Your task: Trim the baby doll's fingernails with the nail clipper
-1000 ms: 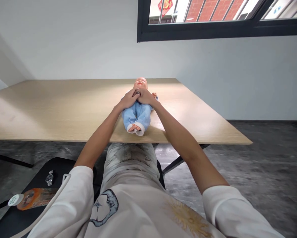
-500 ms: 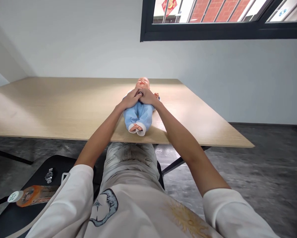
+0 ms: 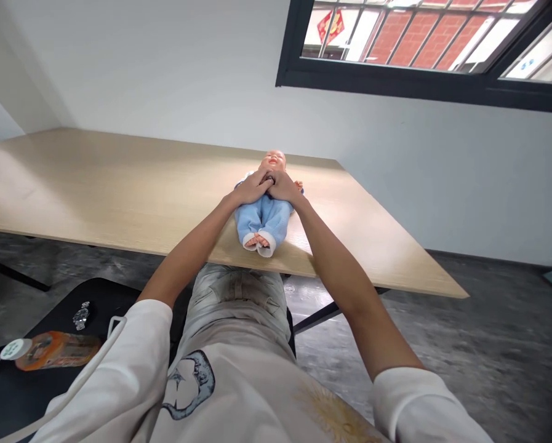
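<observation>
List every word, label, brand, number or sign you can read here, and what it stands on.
No text is legible.
Bottle cap: green marks, too small to read.
Bottle label: too blurred to read.
Watch: dial too small to read.
Red sign outside the window: gold mark, too blurred to read.
Doll: no lettering visible.

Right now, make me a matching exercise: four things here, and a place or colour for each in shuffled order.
1. Doll
2. Bottle
3. Watch
4. Window

A. Silver, on the black chair
B. Dark-framed, in the wall
C. Under the left hand and right hand
D. Orange, with a white cap

Pairs: 1-C, 2-D, 3-A, 4-B
</observation>
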A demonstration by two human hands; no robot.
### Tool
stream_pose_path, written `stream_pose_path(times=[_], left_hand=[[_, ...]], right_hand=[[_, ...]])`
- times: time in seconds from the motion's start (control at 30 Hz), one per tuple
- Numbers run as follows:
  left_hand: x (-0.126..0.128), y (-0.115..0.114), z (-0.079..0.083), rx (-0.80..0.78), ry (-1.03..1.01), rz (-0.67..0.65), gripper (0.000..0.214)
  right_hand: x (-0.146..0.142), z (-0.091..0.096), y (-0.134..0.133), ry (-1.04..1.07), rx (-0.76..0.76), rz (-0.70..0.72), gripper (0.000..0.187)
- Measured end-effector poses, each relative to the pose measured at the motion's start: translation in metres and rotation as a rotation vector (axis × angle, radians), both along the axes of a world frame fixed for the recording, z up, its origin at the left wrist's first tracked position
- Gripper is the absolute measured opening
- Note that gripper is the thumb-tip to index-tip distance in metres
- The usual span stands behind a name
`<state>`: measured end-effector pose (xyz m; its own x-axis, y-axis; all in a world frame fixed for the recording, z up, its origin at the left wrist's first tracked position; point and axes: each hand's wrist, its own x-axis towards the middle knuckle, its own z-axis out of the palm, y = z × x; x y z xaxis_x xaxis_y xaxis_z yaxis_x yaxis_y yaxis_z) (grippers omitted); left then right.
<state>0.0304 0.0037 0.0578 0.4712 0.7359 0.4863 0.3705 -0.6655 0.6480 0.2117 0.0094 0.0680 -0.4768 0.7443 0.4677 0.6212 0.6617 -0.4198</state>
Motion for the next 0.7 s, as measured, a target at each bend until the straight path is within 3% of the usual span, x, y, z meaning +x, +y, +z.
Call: stream_pose_path(times=[0.13,0.7], left_hand=[[0.0010,-0.0012,-0.0002,0.024,0.047,0.014,0.025],[0.0012,-0.0080,0.0051,0.034,0.092,0.032,0.023]], right_hand=[[0.0031,-0.0033,0.0039,0.044,-0.027,-0.024,0.006],[0.0044,-0.0059,0.0066,0.065,-0.070,-0.016,0.010]])
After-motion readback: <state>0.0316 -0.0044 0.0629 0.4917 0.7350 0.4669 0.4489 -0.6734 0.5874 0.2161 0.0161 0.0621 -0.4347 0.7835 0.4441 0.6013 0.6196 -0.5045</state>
